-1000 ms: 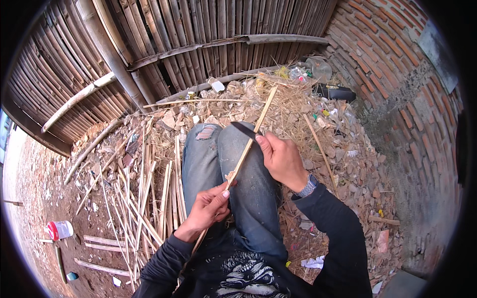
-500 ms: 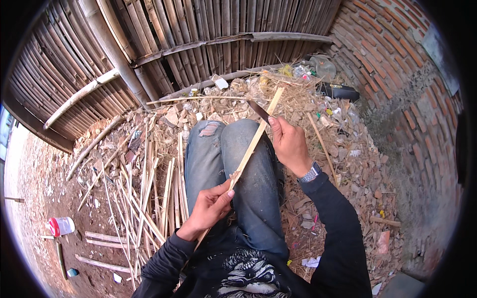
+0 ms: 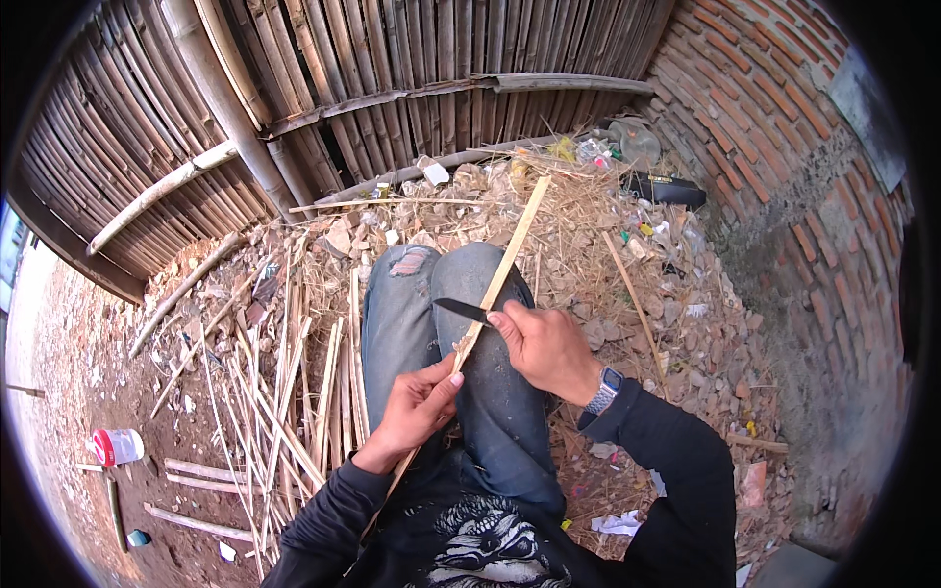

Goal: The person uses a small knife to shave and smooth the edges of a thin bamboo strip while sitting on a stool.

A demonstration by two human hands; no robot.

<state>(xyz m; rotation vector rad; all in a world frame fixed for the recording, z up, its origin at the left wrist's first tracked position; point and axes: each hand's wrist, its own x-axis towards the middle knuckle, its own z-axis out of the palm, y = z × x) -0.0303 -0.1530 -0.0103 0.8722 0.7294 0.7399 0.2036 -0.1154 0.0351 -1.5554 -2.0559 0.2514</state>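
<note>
A long pale bamboo strip [image 3: 517,238] slants across my knees, its far end pointing up and away. My left hand [image 3: 416,410] pinches the strip low down, just above my lap. In my right hand [image 3: 541,349] is a knife [image 3: 461,311] with a dark blade, gripped in the fist with its handle hidden by the fingers. The blade lies across the strip at about the middle, its tip pointing left. Small curled shavings [image 3: 461,349] stand on the strip between the knife and my left hand.
Several split bamboo strips [image 3: 284,392] lie in a pile to my left. Further left is a white tub with a red lid [image 3: 119,447]. A bamboo fence [image 3: 412,59] closes the far side, a brick wall [image 3: 784,196] the right. Rubble and dry straw cover the ground; a black case [image 3: 665,189] lies far right.
My right hand has drawn the knife down along the strip toward my left hand, and the blade has turned to point left. My left hand keeps its place on the strip.
</note>
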